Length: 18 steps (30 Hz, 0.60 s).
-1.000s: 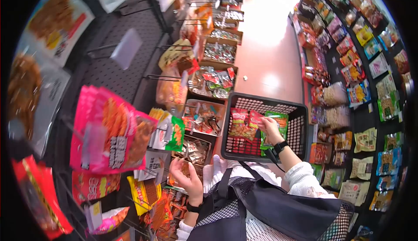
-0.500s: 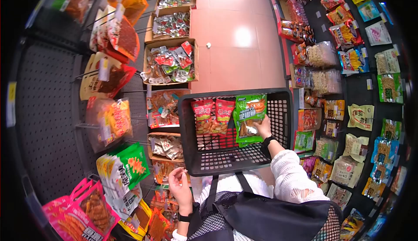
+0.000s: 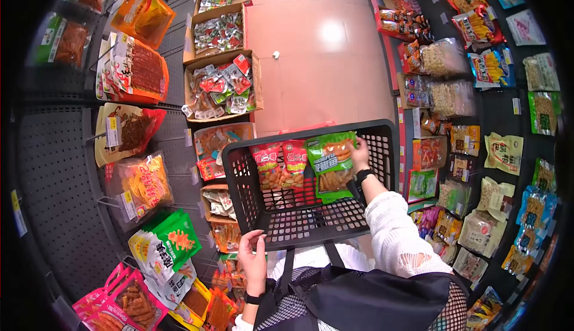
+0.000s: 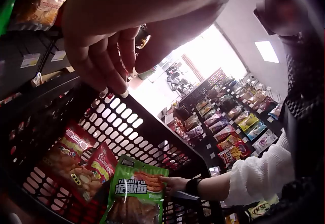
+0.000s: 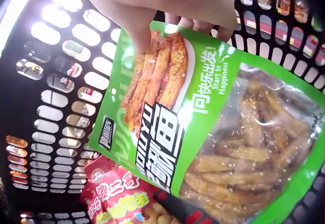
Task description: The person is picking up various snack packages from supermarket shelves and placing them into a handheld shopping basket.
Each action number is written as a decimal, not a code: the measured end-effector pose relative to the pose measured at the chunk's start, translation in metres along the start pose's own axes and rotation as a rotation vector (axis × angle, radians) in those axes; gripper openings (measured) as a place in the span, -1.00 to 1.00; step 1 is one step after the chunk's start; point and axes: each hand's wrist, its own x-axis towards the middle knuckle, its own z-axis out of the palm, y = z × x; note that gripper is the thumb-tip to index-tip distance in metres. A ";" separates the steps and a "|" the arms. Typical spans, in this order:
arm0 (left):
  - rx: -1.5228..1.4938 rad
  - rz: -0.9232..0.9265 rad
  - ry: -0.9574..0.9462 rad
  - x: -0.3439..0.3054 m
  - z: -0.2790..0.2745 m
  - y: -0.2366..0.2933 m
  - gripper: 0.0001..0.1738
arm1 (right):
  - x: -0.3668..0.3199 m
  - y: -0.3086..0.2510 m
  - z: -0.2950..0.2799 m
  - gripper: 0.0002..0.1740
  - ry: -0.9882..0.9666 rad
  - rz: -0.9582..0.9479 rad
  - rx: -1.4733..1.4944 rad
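Note:
A green snack bag [image 3: 330, 166] with a clear window stands tilted inside the black basket [image 3: 311, 238]. My right hand [image 3: 359, 156] pinches its upper edge, the thumb [image 5: 138, 33] lying over the printed front and the fingers behind, as the right wrist view shows. Two red snack bags [image 3: 267, 165] lean side by side against the basket's far wall, left of the green bag. By the basket's near left corner is my left hand [image 3: 253, 259], fingers loosely bent and holding nothing. In the left wrist view its fingertips overlap the basket rim.
Hanging snack bags [image 3: 140, 65] line the left shelf, above open cardboard boxes [image 3: 259, 83] of small packets. Another shelf of packaged snacks [image 3: 442, 101] runs along the right. Between them the tiled floor [image 3: 317, 50] stretches ahead. A black mesh bag [image 3: 382, 295] covers my lap.
The head view has swung, so the basket appears farther left. The green bag, partly behind my right hand a second ago, now faces up beside the red bags. My left hand stays empty.

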 end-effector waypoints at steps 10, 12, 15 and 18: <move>0.201 0.238 -0.211 0.007 -0.012 -0.006 -0.70 | -0.115 -0.143 -0.045 -0.84 -0.617 0.026 -0.074; 0.249 0.285 -0.173 0.010 -0.018 -0.015 -0.59 | -0.129 -0.184 -0.044 -0.84 -0.716 -0.082 -0.115; 0.245 0.470 -0.137 0.001 -0.032 -0.022 -0.23 | -0.165 -0.249 -0.051 -0.88 -0.738 -0.227 -0.046; 0.172 0.523 -0.205 -0.002 -0.017 -0.007 0.01 | -0.160 -0.290 -0.067 -0.92 -0.749 -0.365 -0.036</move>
